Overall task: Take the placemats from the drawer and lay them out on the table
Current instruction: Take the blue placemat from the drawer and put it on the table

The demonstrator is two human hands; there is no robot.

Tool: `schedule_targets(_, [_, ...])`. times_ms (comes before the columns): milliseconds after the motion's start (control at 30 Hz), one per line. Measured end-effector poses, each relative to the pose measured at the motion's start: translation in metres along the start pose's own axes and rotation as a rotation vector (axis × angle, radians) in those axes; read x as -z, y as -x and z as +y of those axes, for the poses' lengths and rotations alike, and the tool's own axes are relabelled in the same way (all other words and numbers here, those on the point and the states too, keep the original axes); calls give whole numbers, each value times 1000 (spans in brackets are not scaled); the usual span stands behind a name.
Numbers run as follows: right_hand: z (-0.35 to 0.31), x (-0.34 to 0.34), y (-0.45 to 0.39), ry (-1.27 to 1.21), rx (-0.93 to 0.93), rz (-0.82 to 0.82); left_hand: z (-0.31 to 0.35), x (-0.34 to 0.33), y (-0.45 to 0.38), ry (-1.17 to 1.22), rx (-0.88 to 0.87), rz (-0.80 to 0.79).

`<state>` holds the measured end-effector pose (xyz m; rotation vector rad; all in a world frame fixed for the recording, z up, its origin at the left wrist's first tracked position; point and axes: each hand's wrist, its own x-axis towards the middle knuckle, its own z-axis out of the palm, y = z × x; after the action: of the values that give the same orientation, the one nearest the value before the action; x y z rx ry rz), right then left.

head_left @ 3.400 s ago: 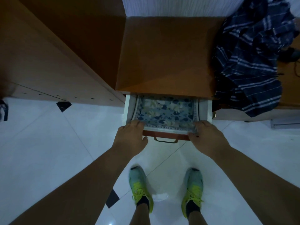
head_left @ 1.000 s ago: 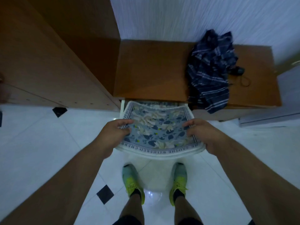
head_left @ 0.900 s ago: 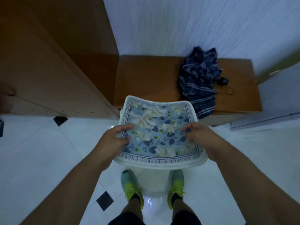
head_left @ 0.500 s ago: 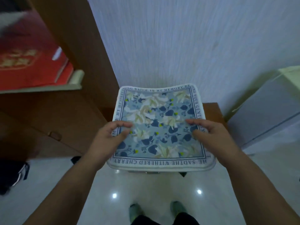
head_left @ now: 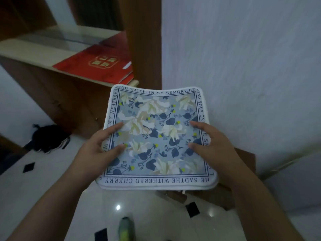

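Note:
I hold a stack of square placemats (head_left: pixel 156 136) flat in front of my chest; the top one has a blue and cream floral print inside a white border with dark lettering. My left hand (head_left: pixel 99 148) grips the left edge, thumb and fingers on top. My right hand (head_left: pixel 213 145) grips the right edge the same way. Layered edges show at the stack's near side. The open drawer (head_left: pixel 175 195) peeks out just below the stack, mostly hidden by it.
A wooden cabinet (head_left: pixel 73 94) stands at the left, with a red folder (head_left: pixel 97 65) on its shelf. A black bag (head_left: pixel 48 138) lies on the white tiled floor (head_left: pixel 34 185). The low wooden unit (head_left: pixel 246 160) sits by the pale wall (head_left: pixel 243 66).
The placemats came up out of the drawer to chest height in both hands. My view tilted up and left, away from the drawer and the plaid cloth toward the cabinet shelf.

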<state>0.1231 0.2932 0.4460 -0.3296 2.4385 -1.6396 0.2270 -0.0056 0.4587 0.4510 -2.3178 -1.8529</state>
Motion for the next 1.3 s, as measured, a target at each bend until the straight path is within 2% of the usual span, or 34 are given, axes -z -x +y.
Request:
schedule_targets(167, [-33,-67,-11,69,106,-220,-19,57,66,-162,31,296])
schedule_targets(333, [-84,-164,-4,130,262,-451,-42,134,146,-138,93,576])
schedule_targets(500, [-143,-292,29,203,415,-692,-74,212,241,-120,170,893])
schedule_targets(667, [-197,-437,95,232,511,-933,-114,292,345,-89,258,1155])
schedule_targets(833, [-253,-567,190,263,652,-1096,-138,369,454,-116,363,1368])
schedule_targets(1033, [-308,-681,297,237,783,-1271,-143,433,564,-139,441,1592])
schedule_targets(1300, [-356,-832,399,205,905,-1558,-168,491,650,-118,590,1874])
